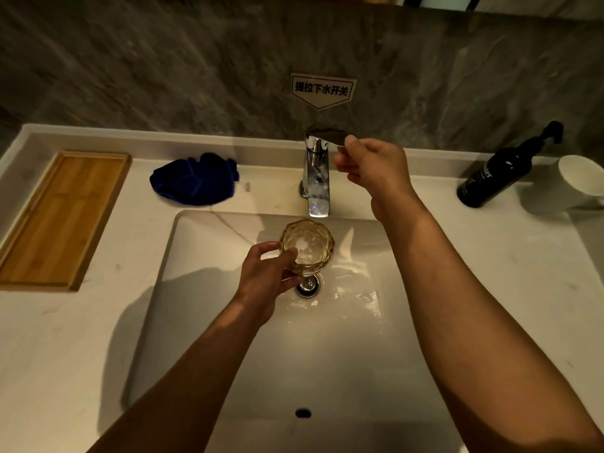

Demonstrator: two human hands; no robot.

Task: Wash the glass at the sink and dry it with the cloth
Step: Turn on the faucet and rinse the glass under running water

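Note:
A faceted amber glass (309, 245) is held upright over the white sink basin (209, 322), just below the chrome tap (316, 178) spout and above the drain (307, 286). My left hand (266, 277) grips the glass from its left side. My right hand (369, 165) pinches the end of the tap's lever at the top right of the tap. Water glistens on the basin floor to the right of the drain; a stream from the spout is not plainly visible. A crumpled dark blue cloth (196, 179) lies on the counter left of the tap.
A wooden tray (62, 217) sits on the white counter at the far left. At the right stand a dark pump bottle (500, 171) and a white cup (575, 181). A grey stone wall with a label rises behind the tap.

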